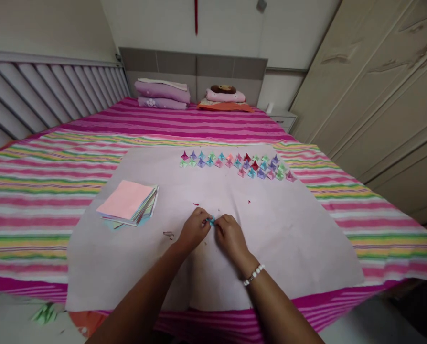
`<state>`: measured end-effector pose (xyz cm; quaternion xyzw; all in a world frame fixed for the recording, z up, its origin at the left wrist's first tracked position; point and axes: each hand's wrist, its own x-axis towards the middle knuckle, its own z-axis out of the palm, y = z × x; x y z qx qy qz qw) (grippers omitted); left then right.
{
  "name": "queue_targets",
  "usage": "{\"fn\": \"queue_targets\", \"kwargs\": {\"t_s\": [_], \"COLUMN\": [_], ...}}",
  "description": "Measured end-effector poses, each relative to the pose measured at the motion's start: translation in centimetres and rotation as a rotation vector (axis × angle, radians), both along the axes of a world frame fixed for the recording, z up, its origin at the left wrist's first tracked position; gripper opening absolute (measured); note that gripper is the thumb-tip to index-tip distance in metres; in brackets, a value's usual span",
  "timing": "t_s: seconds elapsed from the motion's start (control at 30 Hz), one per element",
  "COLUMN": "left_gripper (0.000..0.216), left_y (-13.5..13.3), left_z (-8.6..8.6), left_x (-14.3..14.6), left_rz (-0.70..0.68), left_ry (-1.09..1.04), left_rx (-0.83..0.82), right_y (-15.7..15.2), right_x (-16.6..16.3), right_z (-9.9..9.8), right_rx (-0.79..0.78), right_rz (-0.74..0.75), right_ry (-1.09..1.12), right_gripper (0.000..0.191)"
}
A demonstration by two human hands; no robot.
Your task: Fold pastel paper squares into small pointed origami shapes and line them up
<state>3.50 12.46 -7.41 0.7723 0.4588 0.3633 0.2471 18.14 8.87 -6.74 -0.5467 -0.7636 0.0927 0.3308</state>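
Between my two hands is a small folded piece of blue paper (211, 220), low over the pale sheet (288, 248). My left hand (195, 228) pinches it from the left side, with thumb and fingers closed. From the right, my right hand (230, 235) has its fingertips closed on the opposite edge; a white bead bracelet circles that wrist. The fingers cover part of the paper, so its full shape is hidden. Farther back, several folded paper stars (236, 163) in many colours stand in rows.
A stack of square coloured paper (127, 200) lies at the left on the sheet. Small red scraps (196, 204) and a little brownish item (168, 234) are near my hands. The striped bed (34, 200) extends all round, with folded bedding (163, 93) by the headboard.
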Motion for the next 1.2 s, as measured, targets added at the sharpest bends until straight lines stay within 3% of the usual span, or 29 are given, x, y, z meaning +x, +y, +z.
{"fn": "queue_targets", "kwargs": {"t_s": [0.17,0.27,0.37,0.5,0.77,0.97,1.2], "left_gripper": [0.035,0.032,0.042,0.044,0.043,0.043,0.044], "left_y": [0.6,1.4,2.0,2.2,2.2,2.1,2.0], "left_z": [0.0,-0.3,-1.2,-2.7,-4.2,-4.6,-4.6], "left_x": [-1.1,-2.4,-3.2,-3.2,-3.1,-3.1,-3.0], "left_rz": [0.181,0.326,0.433,0.434,0.455,0.491,0.492], "left_ry": [-0.054,0.135,0.337,0.462,0.416,0.521,0.533], "left_rx": [0.135,0.236,0.206,0.187,0.260,0.330,0.326], "right_y": [0.7,1.9,4.3,8.8,16.4,18.7,18.9], "right_x": [0.7,1.4,2.4,4.2,6.3,5.7,5.5], "right_z": [0.4,0.9,1.4,2.1,2.7,2.2,2.2], "right_rx": [0.013,0.016,0.035,0.073,0.049,-0.026,-0.090], "right_rz": [0.001,-0.045,-0.122,-0.279,-0.501,-0.572,-0.582], "right_ry": [0.131,0.211,0.233,0.216,0.139,0.055,0.002], "right_gripper": [0.022,0.021,0.021,0.022,0.022,0.026,0.028]}}
